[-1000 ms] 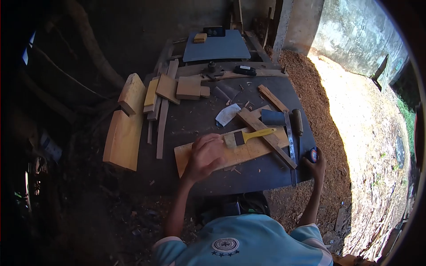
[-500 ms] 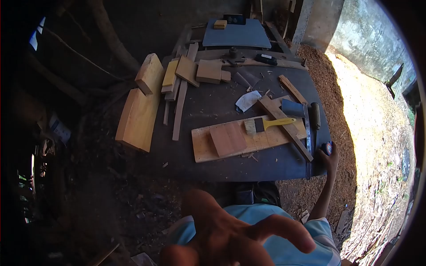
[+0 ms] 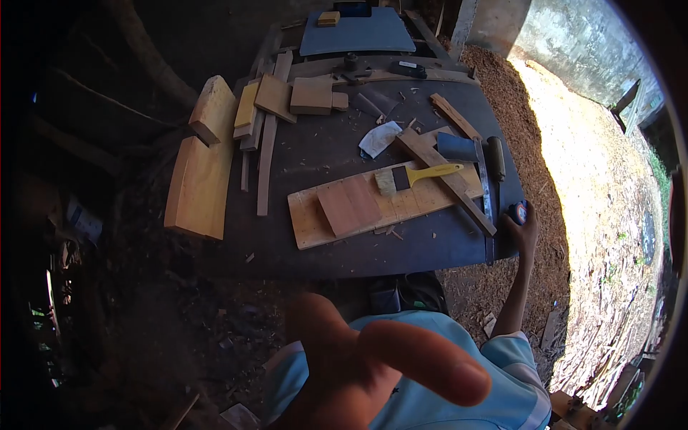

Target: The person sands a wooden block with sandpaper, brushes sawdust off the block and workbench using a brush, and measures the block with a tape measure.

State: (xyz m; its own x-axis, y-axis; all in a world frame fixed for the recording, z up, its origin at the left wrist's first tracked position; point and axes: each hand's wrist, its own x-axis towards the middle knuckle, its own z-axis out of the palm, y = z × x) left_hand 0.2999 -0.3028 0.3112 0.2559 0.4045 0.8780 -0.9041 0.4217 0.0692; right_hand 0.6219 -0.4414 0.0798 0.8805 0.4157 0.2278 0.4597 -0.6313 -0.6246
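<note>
Close below the camera, my left hand (image 3: 344,373) reaches up with its thumb and a finger stretched apart, holding nothing that shows; the other fingers are partly out of frame. At the table's right edge, my right hand (image 3: 529,233) is closed around a small tape measure (image 3: 519,212) with a blue and red round face. Nearest to it lie a long metal strip (image 3: 489,208) and a dark-handled tool (image 3: 496,158). Left of these, a wood strip (image 3: 466,204) crosses a pale board (image 3: 308,229), which carries a yellow-handled paintbrush (image 3: 437,170) and a reddish wood block (image 3: 347,206).
Thick yellowish wood pieces (image 3: 197,186) stand along the dark table's (image 3: 344,261) left side. Several blocks and slats (image 3: 312,95) lie farther back, near a crumpled white cloth (image 3: 380,139). A grey-blue panel (image 3: 358,36) is at the far end. Wood shavings (image 3: 494,93) cover the ground at right.
The view has shifted, so the table and its things sit higher and farther left. My left hand has turned, and its fingers are less spread. My right hand keeps the tape measure.
</note>
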